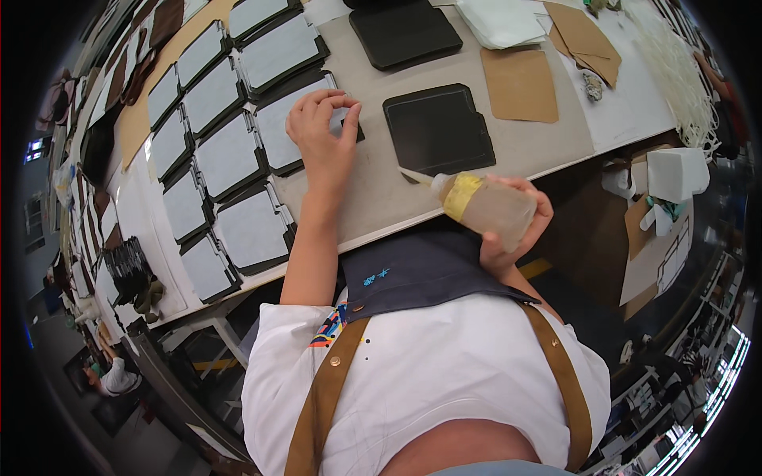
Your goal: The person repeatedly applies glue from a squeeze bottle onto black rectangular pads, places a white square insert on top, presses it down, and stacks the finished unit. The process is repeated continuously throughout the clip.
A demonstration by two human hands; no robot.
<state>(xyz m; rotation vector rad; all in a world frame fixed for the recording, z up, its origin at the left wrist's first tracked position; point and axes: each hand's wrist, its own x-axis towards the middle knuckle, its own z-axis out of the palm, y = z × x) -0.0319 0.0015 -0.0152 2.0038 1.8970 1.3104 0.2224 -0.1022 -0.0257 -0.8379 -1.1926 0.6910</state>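
Note:
My right hand [516,226] grips a translucent plastic squeeze bottle [496,208] with yellow tape round its shoulder. Its thin nozzle [414,175] points left, at the near left corner of a flat black panel [436,131]. Whether the tip touches the panel I cannot tell. A thin pale line runs along parts of the panel's border. To the left, my left hand [321,131] hovers over or rests by a black-edged pale grey panel [279,127]. Its thumb and forefinger curl together in a pinch; anything between them is too small to make out.
Rows of pale grey panels with black edges [226,155] cover the table's left part. A stack of black panels [405,36] lies at the far side. Brown sheets [520,87], white sheets [500,24] and white strands [675,79] lie right. The table's near edge [548,170] slants before me.

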